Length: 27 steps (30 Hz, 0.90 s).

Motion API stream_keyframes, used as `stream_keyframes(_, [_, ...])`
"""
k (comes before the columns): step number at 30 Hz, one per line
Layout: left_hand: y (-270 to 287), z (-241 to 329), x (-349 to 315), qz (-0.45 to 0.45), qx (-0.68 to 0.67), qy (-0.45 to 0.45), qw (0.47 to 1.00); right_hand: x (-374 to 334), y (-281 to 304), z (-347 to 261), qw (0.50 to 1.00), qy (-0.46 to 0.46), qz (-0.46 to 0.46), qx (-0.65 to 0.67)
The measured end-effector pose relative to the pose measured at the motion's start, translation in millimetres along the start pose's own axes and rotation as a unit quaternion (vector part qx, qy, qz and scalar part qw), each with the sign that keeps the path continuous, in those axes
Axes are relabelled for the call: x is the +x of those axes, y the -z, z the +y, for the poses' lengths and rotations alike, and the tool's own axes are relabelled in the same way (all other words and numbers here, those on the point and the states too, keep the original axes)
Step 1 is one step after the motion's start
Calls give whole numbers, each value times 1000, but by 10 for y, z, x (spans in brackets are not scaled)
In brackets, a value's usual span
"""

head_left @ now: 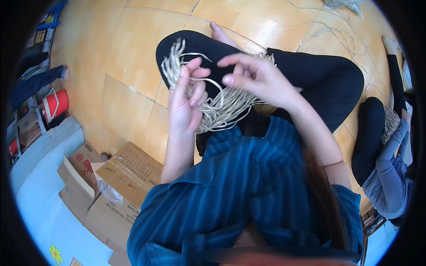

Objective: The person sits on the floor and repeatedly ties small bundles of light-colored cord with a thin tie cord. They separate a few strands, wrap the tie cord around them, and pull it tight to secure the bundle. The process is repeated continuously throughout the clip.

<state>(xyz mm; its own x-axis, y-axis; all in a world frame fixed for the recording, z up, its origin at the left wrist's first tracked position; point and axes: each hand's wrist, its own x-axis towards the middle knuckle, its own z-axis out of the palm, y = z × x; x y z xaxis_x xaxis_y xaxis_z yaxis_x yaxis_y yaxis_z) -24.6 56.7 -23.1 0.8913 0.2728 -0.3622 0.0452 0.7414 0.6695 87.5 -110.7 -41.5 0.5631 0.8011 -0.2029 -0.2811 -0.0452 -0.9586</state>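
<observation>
A bundle of thin beige cords (233, 103) lies across my lap, its knotted ends spreading over my left knee. My left hand (188, 95) is raised above the bundle's left part with its fingers curled. One cord strand (212, 82) runs out from between those fingers and loops back down to the bundle. Just to the right, my right hand (259, 79) hovers over the cords, index finger and thumb apart, with nothing visible between them. More cord ends (266, 57) show behind the right hand.
Cardboard boxes (128, 170) stand at my lower left beside a pale blue wall (40, 190). A red bucket (56, 105) is at the far left. Loose strands (330, 33) lie on the tiled floor (133, 48). Another person (388, 173) sits at the right with similar cords.
</observation>
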Motion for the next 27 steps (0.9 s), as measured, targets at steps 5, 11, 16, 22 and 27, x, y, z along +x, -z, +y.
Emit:
stream_keyframes(5, [-18,8,47,64,121,-14,991,79,-309,47,998,13,-43,53])
stream_keyframes(11, [27,-50,18,12,45,8,999,349,-311,-266,982,158,7,-99])
stream_keyframes(16, [106,156,58,18,295,43,954,523,-116,-273,988,132,13,-76])
stream_keyframes(22, [123,22,136,27,134,-51,989,330,557,5,940,95,61,-322])
stream_keyframes(27, [214,82,145,-27,-5,25,999,174,568,423,896,134,22,-423])
